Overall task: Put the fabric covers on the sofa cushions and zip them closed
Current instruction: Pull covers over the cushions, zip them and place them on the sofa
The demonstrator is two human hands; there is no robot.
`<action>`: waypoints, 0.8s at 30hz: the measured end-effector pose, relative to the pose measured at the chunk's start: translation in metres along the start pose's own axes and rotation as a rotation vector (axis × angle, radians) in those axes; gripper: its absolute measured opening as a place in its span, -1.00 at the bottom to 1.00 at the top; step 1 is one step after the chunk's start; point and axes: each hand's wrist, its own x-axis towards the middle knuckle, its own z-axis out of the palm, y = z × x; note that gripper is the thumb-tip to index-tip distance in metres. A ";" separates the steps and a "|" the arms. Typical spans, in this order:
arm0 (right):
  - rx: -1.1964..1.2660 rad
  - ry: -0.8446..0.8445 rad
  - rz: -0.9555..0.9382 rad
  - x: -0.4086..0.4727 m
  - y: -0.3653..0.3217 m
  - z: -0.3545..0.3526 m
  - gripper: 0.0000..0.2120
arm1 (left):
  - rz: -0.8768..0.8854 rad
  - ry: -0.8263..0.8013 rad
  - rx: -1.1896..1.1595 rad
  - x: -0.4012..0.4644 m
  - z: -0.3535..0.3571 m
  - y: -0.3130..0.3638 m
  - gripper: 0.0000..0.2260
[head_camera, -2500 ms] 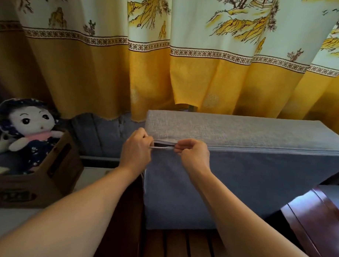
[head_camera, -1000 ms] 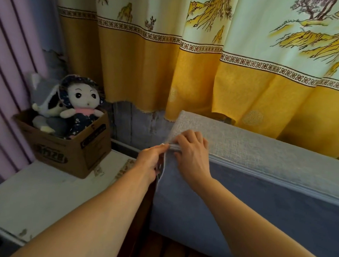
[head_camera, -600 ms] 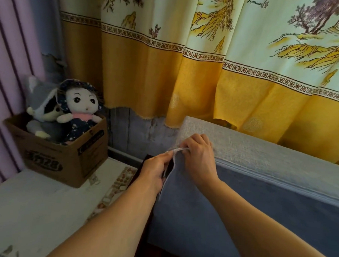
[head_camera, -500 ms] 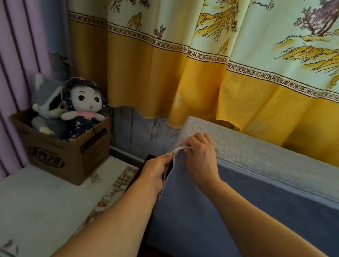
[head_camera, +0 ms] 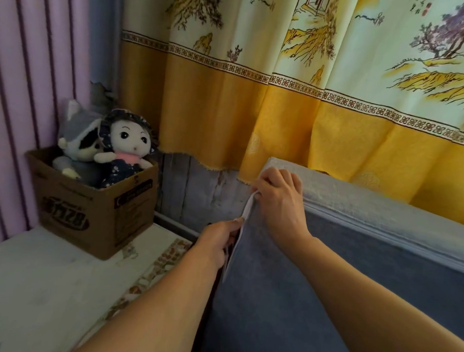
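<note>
A large sofa cushion in a grey-blue fabric cover (head_camera: pixel 287 296) stands on edge in front of me. A zip seam (head_camera: pixel 381 240) runs along its upper long edge to the right. My right hand (head_camera: pixel 280 204) grips the cover at its top left corner, fingers curled over the edge. My left hand (head_camera: pixel 218 241) pinches the pale zip edge (head_camera: pixel 246 212) of the cover a little lower on the left end. The zip pull is hidden between my fingers.
A cardboard box (head_camera: pixel 93 210) with two soft toys (head_camera: pixel 108 145) sits on a pale side table (head_camera: pixel 50 288) to the left. A yellow and cream curtain (head_camera: pixel 307 99) hangs right behind the cushion. Purple striped curtain (head_camera: pixel 23 89) hangs at far left.
My left hand has moved down the left end of the cover while pinching the zip edge. My right hand stays gripping the top corner. My view shifted left since the earliest frame.
</note>
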 end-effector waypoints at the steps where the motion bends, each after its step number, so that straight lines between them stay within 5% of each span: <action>1: 0.000 0.025 0.001 -0.002 -0.002 0.000 -0.88 | 0.003 0.011 0.002 0.004 -0.005 -0.008 -0.79; 5: -0.108 0.037 -0.133 -0.025 -0.015 0.000 -0.73 | 0.020 -0.011 0.026 0.014 -0.017 -0.030 -0.79; 9: -0.311 -0.197 -0.389 -0.079 -0.019 0.015 -0.56 | 0.037 -0.020 0.088 0.018 -0.021 -0.035 -0.78; 11: -0.356 -0.296 -0.357 -0.090 -0.014 0.021 -0.41 | 0.021 -0.013 0.079 0.024 -0.024 -0.044 -0.78; 20: -0.489 -0.461 -0.352 -0.107 -0.027 0.033 -0.39 | -0.083 0.070 0.091 0.069 -0.045 -0.087 -0.83; 24: -0.487 -0.409 -0.351 -0.123 -0.025 0.050 -0.42 | -0.138 0.113 0.108 0.085 -0.054 -0.102 -0.84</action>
